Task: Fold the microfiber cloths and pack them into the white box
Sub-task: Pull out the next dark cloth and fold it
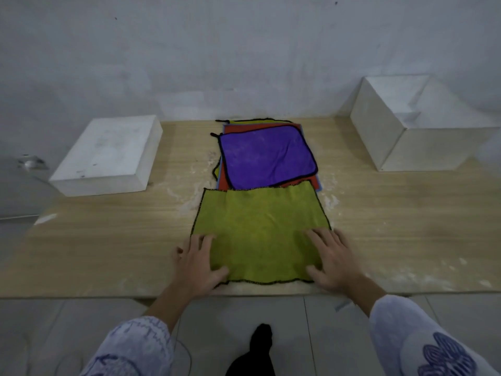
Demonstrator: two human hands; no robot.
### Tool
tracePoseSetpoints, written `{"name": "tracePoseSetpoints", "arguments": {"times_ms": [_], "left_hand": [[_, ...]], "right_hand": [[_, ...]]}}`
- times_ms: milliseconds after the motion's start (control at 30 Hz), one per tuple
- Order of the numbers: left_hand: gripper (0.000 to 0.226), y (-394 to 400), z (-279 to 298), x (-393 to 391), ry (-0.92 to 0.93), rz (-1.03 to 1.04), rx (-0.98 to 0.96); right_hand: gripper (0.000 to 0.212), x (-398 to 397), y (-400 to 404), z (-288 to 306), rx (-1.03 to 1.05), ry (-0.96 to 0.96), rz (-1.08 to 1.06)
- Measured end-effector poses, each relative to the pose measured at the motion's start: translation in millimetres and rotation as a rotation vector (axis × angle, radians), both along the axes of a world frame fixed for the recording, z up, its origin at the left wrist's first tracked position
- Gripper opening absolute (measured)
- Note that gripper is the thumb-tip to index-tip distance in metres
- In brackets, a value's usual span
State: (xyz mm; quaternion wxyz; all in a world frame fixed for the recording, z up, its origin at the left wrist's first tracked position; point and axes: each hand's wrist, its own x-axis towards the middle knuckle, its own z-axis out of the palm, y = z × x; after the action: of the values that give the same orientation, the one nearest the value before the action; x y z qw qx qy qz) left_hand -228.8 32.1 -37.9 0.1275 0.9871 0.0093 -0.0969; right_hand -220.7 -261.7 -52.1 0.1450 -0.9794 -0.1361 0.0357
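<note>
Now | left hand (199,263), right hand (332,260) flat, pressing green cloth (260,234) | no readable writing

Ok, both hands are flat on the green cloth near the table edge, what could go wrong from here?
1. The green cloth has its near hem almost at the table edge, so it might slide off during folding.
2. Its far edge overlaps the stack under the purple cloth; lifting it could drag that stack askew.
3. The open white box stands far right, so a loose fold may open on the way.
</note>
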Motion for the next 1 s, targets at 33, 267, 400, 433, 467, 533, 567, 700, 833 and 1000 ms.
{"name": "tracePoseSetpoints", "arguments": {"times_ms": [33, 267, 400, 433, 467, 533, 567, 700, 833, 1000], "left_hand": [[0.100, -1, 1, 7, -0.025, 0.011, -0.017], [0.100, -16, -20, 62, -0.073, 0.000, -0.097], [0.079, -15, -28, 75, -0.029, 0.012, -0.070], [0.070, -14, -30, 76, -0.013, 0.058, -0.059], [0.066, -15, -32, 76, -0.013, 0.120, -0.058], [0.067, -20, -32, 76, -0.016, 0.229, -0.040], [0.066, -24, -31, 77, -0.003, 0.258, -0.020], [0.061, -45, -16, 81, 0.003, 0.205, -0.113], [0.047, -78, 2, 75, -0.106, -0.101, -0.287], [0.027, -131, 6, 68, -0.156, -0.500, -0.427]], "right_hand": [[0.070, 10, 5, 2, 0.015, -0.010, -0.011], [0.063, 75, 31, -4, 0.010, 0.078, -0.171], [0.061, 86, 22, -15, -0.066, 0.186, -0.211], [0.062, 86, 19, -16, -0.083, 0.199, -0.226], [0.062, 85, 18, -16, -0.091, 0.204, -0.246], [0.062, 84, 19, -16, -0.099, 0.211, -0.279], [0.062, 84, 21, -15, -0.094, 0.209, -0.288], [0.055, 93, 20, -2, -0.007, 0.179, -0.302], [0.052, 117, 1, 19, 0.133, 0.177, -0.335], [0.038, 138, -18, 44, 0.326, 0.373, -0.367]]}}
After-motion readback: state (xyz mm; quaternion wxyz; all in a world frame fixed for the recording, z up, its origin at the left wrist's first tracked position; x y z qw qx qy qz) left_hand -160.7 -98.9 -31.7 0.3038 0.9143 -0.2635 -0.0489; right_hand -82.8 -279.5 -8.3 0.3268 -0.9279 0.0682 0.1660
